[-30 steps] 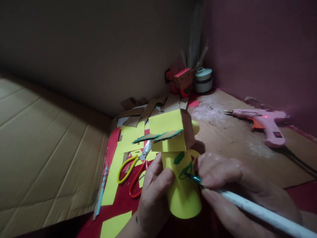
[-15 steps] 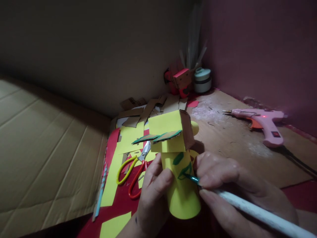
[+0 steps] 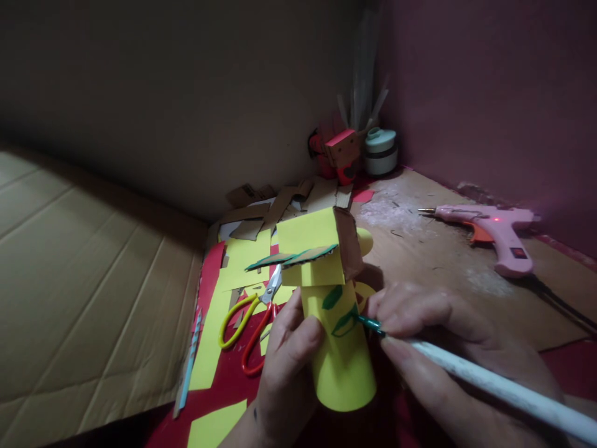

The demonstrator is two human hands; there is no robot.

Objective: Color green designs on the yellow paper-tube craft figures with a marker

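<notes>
Where the pen tip meets the paper, head view: the green-tipped pen (image 3: 476, 373) touches, or all but touches, the right end of an outlined leaf shape (image 3: 344, 320) on the yellow tube (image 3: 342, 367).
Right hand (image 3: 448, 330): pinched narrowly around the pen close to its green end, just right of the tube; it is the hand nearer that end of the leaf.
Left hand (image 3: 291, 354): curled about the tube's left side, thumb in front, holding it; some fingers are hidden.
Tube's long axis: near upright, top leaning slightly left, between the two grips.
Pen's long axis: slanting up leftward, across the tube's.
Yellow box (image 3: 308, 230): atop the tube, above both grips.
Scissors (image 3: 268, 298): beyond the left grip, leftward.
Glue gun (image 3: 504, 230): beyond the right grip, well apart.
</notes>
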